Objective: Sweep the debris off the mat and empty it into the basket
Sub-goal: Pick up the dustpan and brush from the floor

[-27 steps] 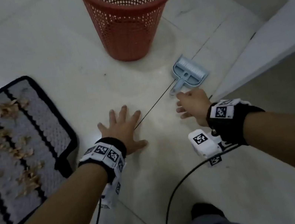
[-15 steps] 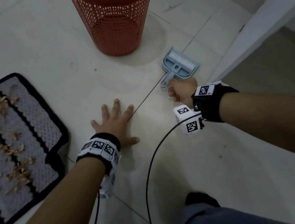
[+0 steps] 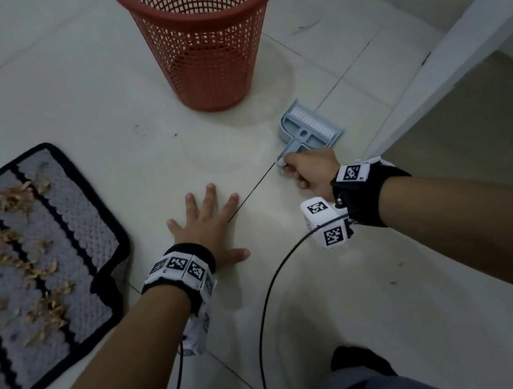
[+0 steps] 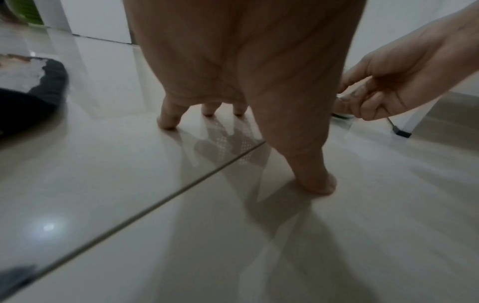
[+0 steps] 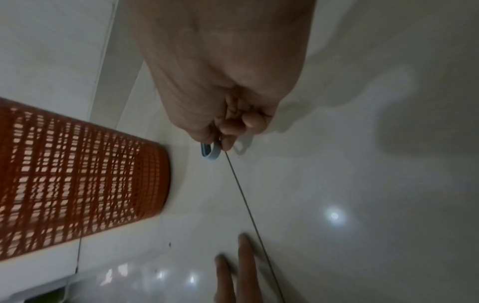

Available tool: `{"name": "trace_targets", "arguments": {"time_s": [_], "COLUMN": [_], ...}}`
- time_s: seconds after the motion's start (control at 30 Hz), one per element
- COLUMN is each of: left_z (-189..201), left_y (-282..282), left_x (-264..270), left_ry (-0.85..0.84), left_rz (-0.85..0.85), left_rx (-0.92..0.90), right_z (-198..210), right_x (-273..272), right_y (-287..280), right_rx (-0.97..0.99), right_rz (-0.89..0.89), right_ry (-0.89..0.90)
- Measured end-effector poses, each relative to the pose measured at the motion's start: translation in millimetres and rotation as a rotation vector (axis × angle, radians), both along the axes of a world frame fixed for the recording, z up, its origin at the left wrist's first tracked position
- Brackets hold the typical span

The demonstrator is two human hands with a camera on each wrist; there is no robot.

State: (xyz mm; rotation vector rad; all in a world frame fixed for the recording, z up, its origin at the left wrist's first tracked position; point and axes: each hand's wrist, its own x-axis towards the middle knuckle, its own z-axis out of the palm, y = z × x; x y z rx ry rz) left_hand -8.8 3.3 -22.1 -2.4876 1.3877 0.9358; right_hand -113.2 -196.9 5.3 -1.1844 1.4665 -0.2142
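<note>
A grey mat with black stripes and border (image 3: 61,233) lies on the floor at the left, strewn with dry brown leaf debris (image 3: 19,268). A red mesh basket (image 3: 204,33) stands upright at the top centre. A small light-blue dustpan with a brush nested in it (image 3: 308,129) lies on the tiles right of the basket. My right hand (image 3: 308,170) grips its handle (image 5: 210,152), fingers curled round it. My left hand (image 3: 209,222) rests flat on the floor with fingers spread, between the mat and the dustpan, holding nothing.
A white ledge or frame (image 3: 450,60) runs diagonally at the right, close behind the dustpan. Black cables (image 3: 261,312) trail from both wrists across the floor. My knee and dark shoe (image 3: 362,366) are at the bottom. Pale glossy tiles lie between mat and basket.
My right hand reached forward to the dustpan handle and closed its fingers round it. The left hand stayed flat on the floor.
</note>
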Motion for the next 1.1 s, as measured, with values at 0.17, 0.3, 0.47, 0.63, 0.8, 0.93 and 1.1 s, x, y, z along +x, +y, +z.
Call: {"name": "trace_targets", "arguments": {"time_s": [0.17,0.3,0.47,0.63,0.8,0.93,1.1], "left_z": [7.9,26.9,46.1,53.7,56.2,59.1,57.9], "left_y": [-8.7,-16.9,-3.2,19.9,35.4,45.0,54.4], "left_x": [7.3,13.1,7.9,9.3,15.0,15.7,17.8], "left_ry": [0.196,0.73,1.228,1.198,1.12,1.139,1.136], "left_rz": [0.261,0.908,1.206,1.165,1.19,1.215,1.256], "left_rx": [-0.149,-0.6,-0.823,-0.909,-0.924,-0.933,-0.924], "right_z": [13.9,28.3,38.3,43.2,50.1,40.8,47.1], "right_x": [-7.7,-14.1,-20.2,-22.5,-9.8,14.0,22.5], "right_y": [37.0,69.1,99.3,110.0,100.3,89.4,96.1], "right_rx": [-0.105,-0.197,-0.249,-0.317,-0.911,-1.077,-1.093], "right_rz": [0.211,0.395,0.61,0.761,0.927,1.199,1.295], "right_ry": [-0.029,-0.072,-0.12,-0.107,-0.12,0.038,0.094]}}
